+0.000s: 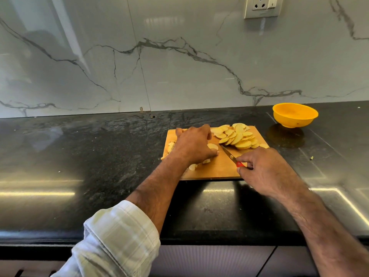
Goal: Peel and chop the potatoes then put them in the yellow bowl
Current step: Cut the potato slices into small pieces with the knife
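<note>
A wooden cutting board (216,168) lies on the black counter. A pile of potato slices (237,136) covers its far right part. My left hand (194,143) curls over a potato piece (212,146) on the board's left half, and most of that piece is hidden. A few cut bits (193,166) lie near my left wrist. My right hand (263,168) grips a red-handled knife (229,155), its blade pointing toward the left hand, just right of the held piece. The yellow bowl (295,115) stands at the back right, beyond the board.
The black stone counter (89,156) runs left and right, with a marble backsplash behind. A wall socket (262,6) sits high on the right. A small scrap (311,157) lies on the counter right of the board. The counter's front edge is near my elbows.
</note>
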